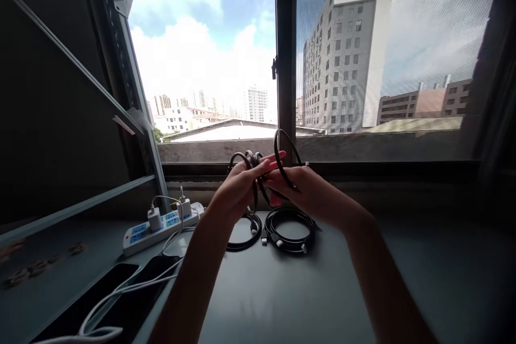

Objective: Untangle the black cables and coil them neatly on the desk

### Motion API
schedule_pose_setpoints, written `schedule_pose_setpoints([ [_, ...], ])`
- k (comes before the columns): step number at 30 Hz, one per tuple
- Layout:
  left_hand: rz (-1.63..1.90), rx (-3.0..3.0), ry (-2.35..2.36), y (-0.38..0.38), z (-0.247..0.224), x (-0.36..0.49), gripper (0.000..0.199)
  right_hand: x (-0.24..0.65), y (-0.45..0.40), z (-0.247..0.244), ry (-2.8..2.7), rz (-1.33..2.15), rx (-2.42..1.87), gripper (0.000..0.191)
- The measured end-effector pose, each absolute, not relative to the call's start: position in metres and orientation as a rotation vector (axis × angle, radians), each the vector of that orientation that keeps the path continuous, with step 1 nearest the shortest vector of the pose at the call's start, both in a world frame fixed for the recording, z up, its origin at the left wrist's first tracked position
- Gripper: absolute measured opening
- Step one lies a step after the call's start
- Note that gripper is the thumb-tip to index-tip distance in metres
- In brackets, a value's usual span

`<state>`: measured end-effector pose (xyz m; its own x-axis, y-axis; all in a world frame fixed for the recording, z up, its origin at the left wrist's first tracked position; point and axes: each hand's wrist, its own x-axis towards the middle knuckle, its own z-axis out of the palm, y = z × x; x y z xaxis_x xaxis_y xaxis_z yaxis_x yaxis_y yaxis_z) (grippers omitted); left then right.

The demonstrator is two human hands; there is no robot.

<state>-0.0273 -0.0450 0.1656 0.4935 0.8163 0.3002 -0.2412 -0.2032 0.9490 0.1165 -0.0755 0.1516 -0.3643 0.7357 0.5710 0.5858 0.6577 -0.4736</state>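
Observation:
A black cable (277, 145) hangs in loops between my two hands, above the table and in front of the window. My left hand (241, 183) is closed around several of its loops, with the fingers pointing right. My right hand (300, 185) pinches a larger loop of the same cable, close to the left fingertips. Below them on the table lies a coiled black cable (308, 220) with light-coloured plugs showing at its front. Another black coil (242, 248) rests to its left, partly hidden behind my left forearm.
A white power strip (129, 245) with two chargers stands at the left. White cords (155, 281) run from it across dark flat devices (150, 269). Small brownish items (38, 266) lie farther left. A metal frame (139, 75) rises beside the window.

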Motion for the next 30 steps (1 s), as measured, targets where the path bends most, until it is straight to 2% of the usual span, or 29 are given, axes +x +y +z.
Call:
schedule_pose_setpoints([
  [5, 1.117, 1.413, 0.534, -0.051, 0.169, -0.027, 0.028, 0.12, -0.076, 0.152, -2.089, 0.342, -0.928, 0.025],
  [8, 1.161, 1.484, 0.553, -0.052, 0.166, -0.024, 0.034, 0.117, -0.078, 0.152, -2.126, 0.365, -0.884, 0.02],
  [12, 1.264, 1.581, 0.625, -0.05, 0.162, -0.023, 0.032, 0.108, -0.074, 0.147, -2.169, 0.239, -0.873, 0.009],
  [21, 1.442, 1.625, 0.735, -0.034, 0.165, -0.037, 0.03, 0.101, -0.058, 0.139, -2.219, 0.153, -0.916, 0.038],
  [23, 1.498, 1.663, 0.761, -0.027, 0.164, -0.04, 0.029, 0.104, -0.06, 0.141, -2.23, 0.148, -0.9, 0.033],
  [26, 1.53, 1.77, 0.93, -0.018, 0.162, -0.045, 0.03, 0.108, -0.066, 0.146, -2.202, 0.135, -0.912, 0.012],
  [27, 1.523, 1.817, 0.991, -0.016, 0.161, -0.046, 0.029, 0.109, -0.067, 0.148, -2.17, 0.107, -0.911, 0.01],
  [29, 1.508, 1.943, 1.073, -0.015, 0.16, -0.047, 0.026, 0.11, -0.07, 0.151, -2.067, 0.012, -0.892, 0.013],
  [30, 1.515, 2.027, 1.09, -0.016, 0.16, -0.046, 0.024, 0.11, -0.07, 0.151, -2.008, -0.052, -0.883, 0.024],
])
